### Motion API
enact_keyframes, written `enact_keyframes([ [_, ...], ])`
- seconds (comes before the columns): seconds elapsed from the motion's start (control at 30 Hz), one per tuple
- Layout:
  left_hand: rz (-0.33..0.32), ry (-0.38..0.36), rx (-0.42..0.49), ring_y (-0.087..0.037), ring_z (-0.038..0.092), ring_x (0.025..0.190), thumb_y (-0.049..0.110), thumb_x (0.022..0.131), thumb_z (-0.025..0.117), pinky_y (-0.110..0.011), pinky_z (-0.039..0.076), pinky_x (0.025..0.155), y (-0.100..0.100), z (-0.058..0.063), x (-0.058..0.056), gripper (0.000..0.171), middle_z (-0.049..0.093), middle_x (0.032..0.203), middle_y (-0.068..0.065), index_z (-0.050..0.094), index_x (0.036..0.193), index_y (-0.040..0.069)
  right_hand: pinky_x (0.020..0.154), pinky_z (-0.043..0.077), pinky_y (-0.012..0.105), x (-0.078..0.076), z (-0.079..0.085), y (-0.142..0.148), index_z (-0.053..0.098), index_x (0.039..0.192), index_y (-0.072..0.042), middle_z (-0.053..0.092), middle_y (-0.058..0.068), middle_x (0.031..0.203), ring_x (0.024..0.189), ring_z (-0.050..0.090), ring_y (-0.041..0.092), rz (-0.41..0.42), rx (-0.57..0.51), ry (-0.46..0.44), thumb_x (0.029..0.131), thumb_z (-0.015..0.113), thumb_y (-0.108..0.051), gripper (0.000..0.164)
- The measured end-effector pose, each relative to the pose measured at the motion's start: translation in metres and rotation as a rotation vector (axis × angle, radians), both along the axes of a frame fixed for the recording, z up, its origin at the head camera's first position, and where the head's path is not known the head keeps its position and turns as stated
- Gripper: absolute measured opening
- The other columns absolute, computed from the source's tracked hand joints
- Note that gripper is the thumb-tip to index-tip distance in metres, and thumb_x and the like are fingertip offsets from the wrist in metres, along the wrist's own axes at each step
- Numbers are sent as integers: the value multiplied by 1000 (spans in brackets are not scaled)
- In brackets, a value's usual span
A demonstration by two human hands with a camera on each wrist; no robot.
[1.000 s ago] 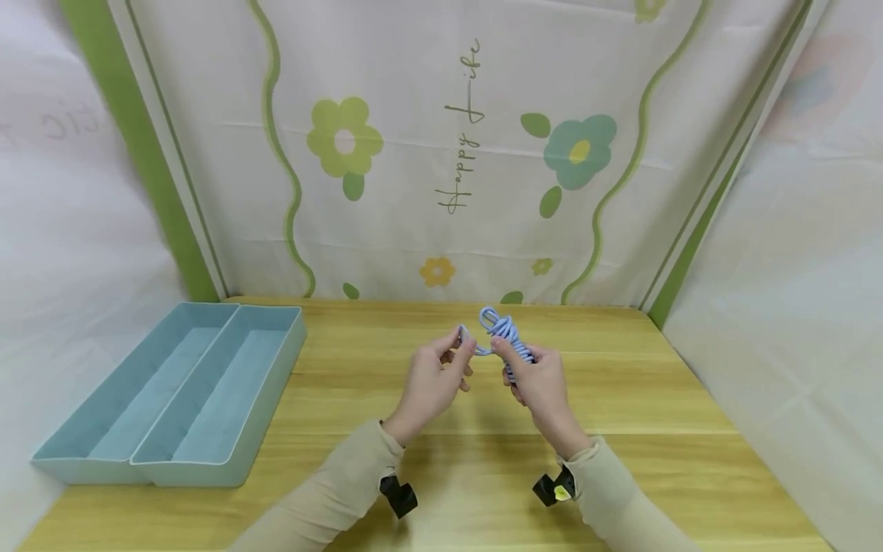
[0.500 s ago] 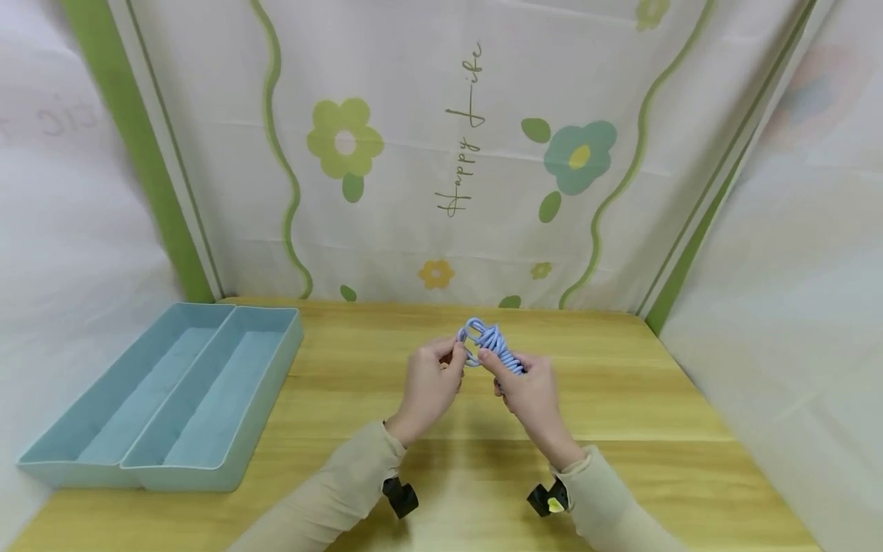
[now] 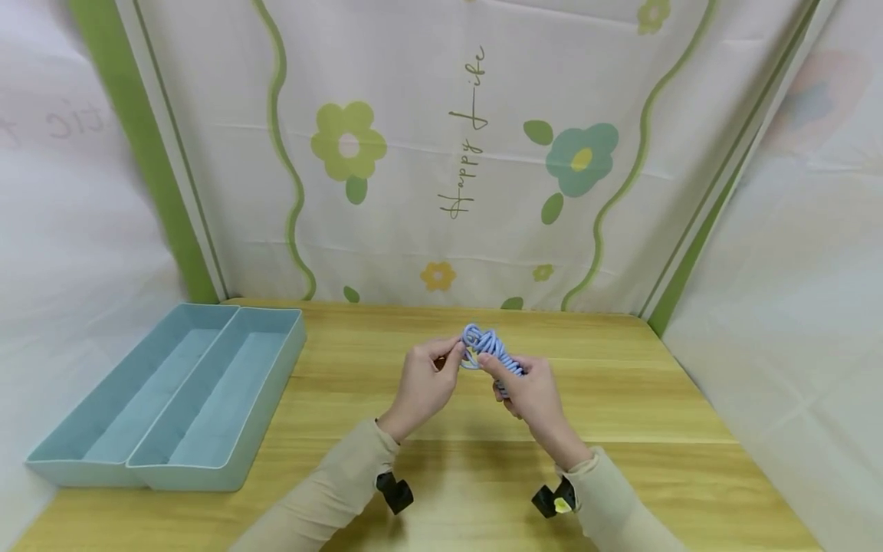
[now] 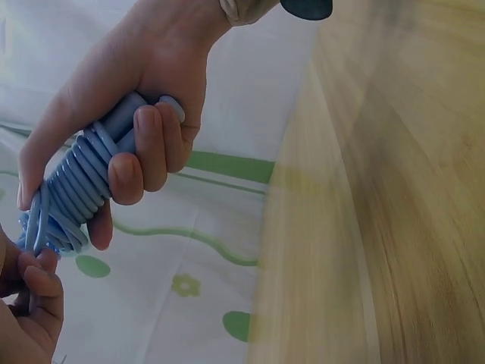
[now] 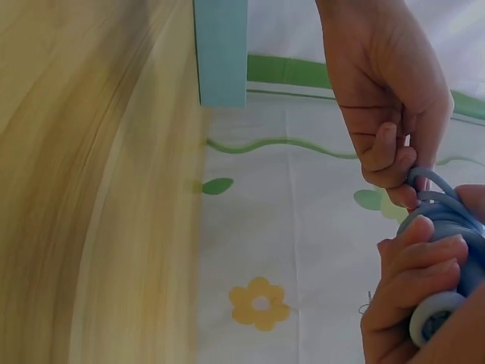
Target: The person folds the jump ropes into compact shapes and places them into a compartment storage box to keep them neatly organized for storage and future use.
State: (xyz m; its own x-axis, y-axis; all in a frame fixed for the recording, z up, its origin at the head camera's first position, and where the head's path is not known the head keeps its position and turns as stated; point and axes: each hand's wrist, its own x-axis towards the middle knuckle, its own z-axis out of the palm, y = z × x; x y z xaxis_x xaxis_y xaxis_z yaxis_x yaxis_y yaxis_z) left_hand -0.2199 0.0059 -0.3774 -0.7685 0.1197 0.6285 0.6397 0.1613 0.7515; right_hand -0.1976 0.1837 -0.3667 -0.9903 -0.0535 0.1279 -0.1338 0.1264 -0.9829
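A light blue jump rope point(image 3: 491, 346) is held above the table, its cord wound in tight coils round its thick handles. My right hand point(image 3: 538, 395) grips the handles and coils, with the thumb laid along the top. In the left wrist view a smooth handle point(image 4: 121, 120) shows under that hand's curled fingers. A flared handle end point(image 5: 433, 317) pokes out of the fist in the right wrist view. At the bundle's far end, my left hand point(image 3: 424, 379) pinches a loop of cord point(image 5: 428, 180) between thumb and fingers. The cord's tip is hidden.
Two pale blue trays point(image 3: 221, 418) stand side by side at the left of the wooden table point(image 3: 621, 414). A white flowered curtain point(image 3: 414, 192) hangs along the back edge, with white sheets at both sides.
The right hand has brought the bundle left, closer to the left hand. The cord stretched between the hands is now a small loop at the bundle's end.
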Motion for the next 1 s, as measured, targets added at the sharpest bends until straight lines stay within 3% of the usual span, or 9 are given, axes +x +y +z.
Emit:
enact_keyframes([
  [0.17,-21,80,-43,-8,48,59,-1,97,60,-22,42,47,-3,-2,-2,20,68,88,-6,71,114,-5,34,25,23,1,1,2,71,78,-1,51,13,53,37,33,12,40,37,-29,88,74,-45,45],
  [0.37,-24,120,-112,-7,54,64,0,97,62,-23,48,52,-8,-3,-4,19,69,92,-7,70,113,-5,36,26,23,1,2,3,73,80,-3,53,12,53,39,35,12,10,119,-32,84,76,-48,45],
  [0.43,-36,107,-103,-9,57,66,0,96,62,-25,49,54,-10,-3,-5,17,69,91,-6,63,112,-3,37,26,23,0,2,3,73,79,-4,54,11,54,41,38,13,-2,161,-22,83,77,-50,46],
  [0.57,-56,133,-133,-12,62,69,-7,93,63,-25,52,58,-15,-6,-6,33,69,91,-6,44,119,3,39,27,24,-1,1,2,71,74,-7,53,8,54,43,41,13,5,263,17,83,75,-54,48],
  [0.73,-76,236,-250,-15,64,70,-12,91,62,-23,53,61,-19,-9,-7,32,70,93,-8,55,120,1,39,28,24,-1,-2,2,70,74,-9,52,7,52,43,40,15,21,324,30,83,75,-53,45],
  [0.87,-99,210,-272,-15,64,76,-12,92,59,-24,54,64,-18,-7,-7,27,68,95,-9,56,117,-2,37,31,24,-1,-2,2,69,72,-10,53,5,52,42,42,15,-5,353,62,83,75,-53,45],
  [1.0,-107,135,-277,-13,65,74,-1,95,62,-21,54,64,-15,-4,-7,19,67,91,-7,56,114,-2,36,33,25,-2,-2,2,68,70,-10,53,4,52,41,43,15,-23,385,129,85,75,-51,44],
])
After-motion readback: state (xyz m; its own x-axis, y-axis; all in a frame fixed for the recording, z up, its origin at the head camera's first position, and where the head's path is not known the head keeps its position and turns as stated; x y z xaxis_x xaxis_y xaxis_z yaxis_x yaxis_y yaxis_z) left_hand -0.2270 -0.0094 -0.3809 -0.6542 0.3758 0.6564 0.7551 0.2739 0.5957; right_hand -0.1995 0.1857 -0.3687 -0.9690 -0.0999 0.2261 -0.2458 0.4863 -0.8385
